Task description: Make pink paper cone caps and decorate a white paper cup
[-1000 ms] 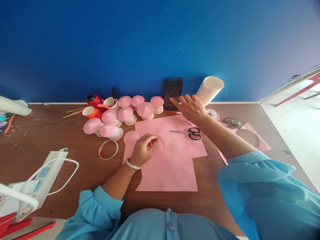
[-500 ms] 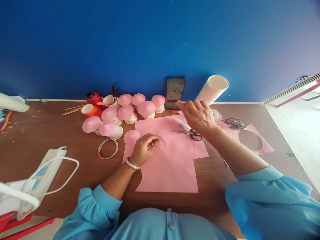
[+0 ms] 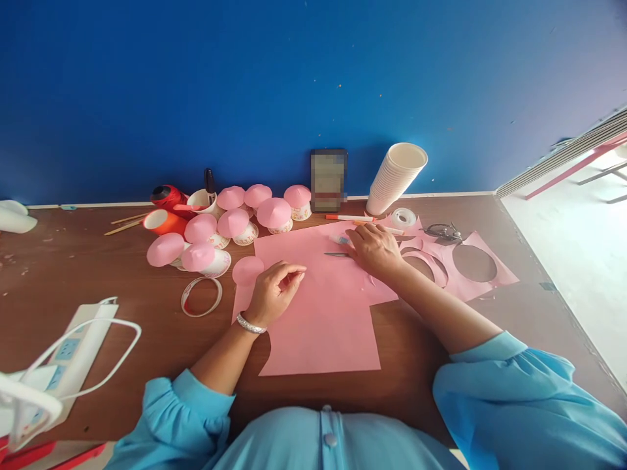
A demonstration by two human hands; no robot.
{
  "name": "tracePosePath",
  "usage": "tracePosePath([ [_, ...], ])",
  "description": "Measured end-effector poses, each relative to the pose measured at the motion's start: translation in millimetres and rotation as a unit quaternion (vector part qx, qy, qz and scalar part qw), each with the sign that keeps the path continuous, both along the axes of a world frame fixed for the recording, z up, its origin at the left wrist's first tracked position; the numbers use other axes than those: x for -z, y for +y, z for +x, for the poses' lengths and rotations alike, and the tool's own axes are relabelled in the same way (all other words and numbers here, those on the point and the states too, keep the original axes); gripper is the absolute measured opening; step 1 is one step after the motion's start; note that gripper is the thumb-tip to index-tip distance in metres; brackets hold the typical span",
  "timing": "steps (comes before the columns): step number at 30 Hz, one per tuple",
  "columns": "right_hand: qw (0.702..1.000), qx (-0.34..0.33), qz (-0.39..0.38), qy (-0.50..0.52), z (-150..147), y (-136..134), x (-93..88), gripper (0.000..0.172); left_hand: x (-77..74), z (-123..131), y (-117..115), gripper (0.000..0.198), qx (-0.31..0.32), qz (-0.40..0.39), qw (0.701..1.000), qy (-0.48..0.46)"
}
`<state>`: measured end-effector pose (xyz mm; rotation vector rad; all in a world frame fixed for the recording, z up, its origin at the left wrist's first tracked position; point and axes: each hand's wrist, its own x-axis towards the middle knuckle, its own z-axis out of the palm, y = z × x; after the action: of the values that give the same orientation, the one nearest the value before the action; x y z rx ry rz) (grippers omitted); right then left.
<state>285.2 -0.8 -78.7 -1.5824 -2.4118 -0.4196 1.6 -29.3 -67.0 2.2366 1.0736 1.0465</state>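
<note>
My left hand point(image 3: 275, 292), a bracelet on its wrist, is closed in a pinch above the pink paper point(image 3: 321, 333); anything between its fingertips is too small to make out. Beside it to the left lies a round pink paper piece point(image 3: 247, 269). My right hand point(image 3: 376, 251) is bent down with curled fingers over the scissors point(image 3: 337, 254) and a glue stick point(image 3: 341, 239). Only the scissor blades and one end of the glue stick show; the handles and my fingertips are hidden. Several paper cups with pink cone tops point(image 3: 274, 213) stand to the left.
A phone point(image 3: 328, 186) and a stack of white cups point(image 3: 396, 176) stand by the blue wall. At right lie a tape roll point(image 3: 404, 217), glasses point(image 3: 442, 232) and cut pink scraps point(image 3: 504, 271). A ring-shaped roll point(image 3: 183, 301) and a power strip point(image 3: 81, 352) are at left.
My right hand has come down from above the paper onto the scissors and glue stick. My left hand keeps its pinch, almost in place. The view has shifted slightly.
</note>
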Motion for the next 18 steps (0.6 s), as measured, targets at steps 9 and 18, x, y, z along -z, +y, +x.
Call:
tracePosePath([
  [9, 0.996, 0.087, 0.003, 0.016, 27, 6, -21.0, 0.028, -2.9, -1, 1, 0.010, -0.006, 0.007, 1.000, 0.019],
  [18, 0.997, 0.076, -0.025, 0.007, 35, -1, -15.6, 0.024, -2.0, 0, 1, 0.011, 0.001, -0.003, 1.000, 0.008],
])
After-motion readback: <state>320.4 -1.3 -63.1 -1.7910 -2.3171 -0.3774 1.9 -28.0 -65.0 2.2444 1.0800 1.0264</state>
